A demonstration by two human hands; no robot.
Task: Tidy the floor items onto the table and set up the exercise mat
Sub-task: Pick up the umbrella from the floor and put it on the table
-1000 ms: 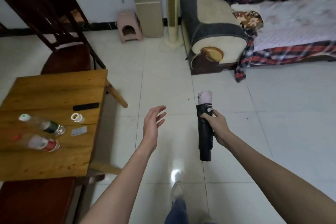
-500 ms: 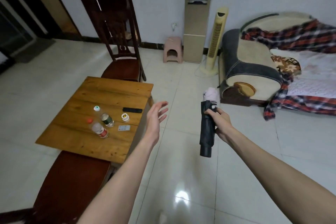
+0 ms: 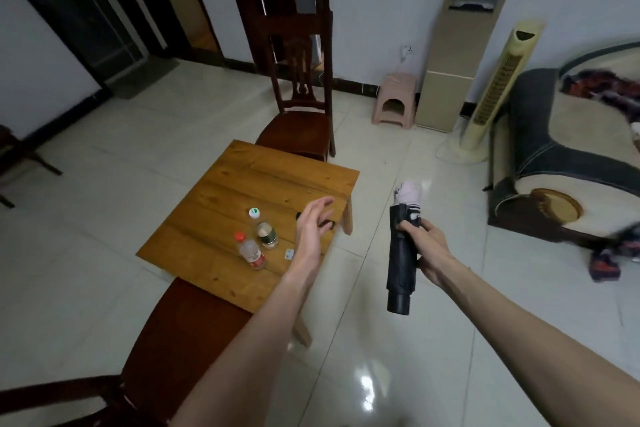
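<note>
Just left of our hands sits the wooden desk, and that's where this folded umbrella looks headed. Our right hand has its fingers wrapped around the upper part of the dark sleeve, with the pale pink end poking up past the knuckles and the black handle end hanging down toward us. So the long axis runs pretty much away from us, tilted only a little, out over the floor tiles and off the desk's right edge.

Our left hand is empty, fingers loose and spread, hovering over the desk's near right corner. It's the closer one to the desk, but the umbrella's in the right, so we'd guess the right arm swings left across the gap.

Already on the desk, just left of the left hand: two plastic bottles lying side by side, a small white card, and something dark mostly hidden behind the fingers. There's bare wood beyond them, farther from us, which seems like the easy landing spot. No exercise mat in sight yet.
</note>
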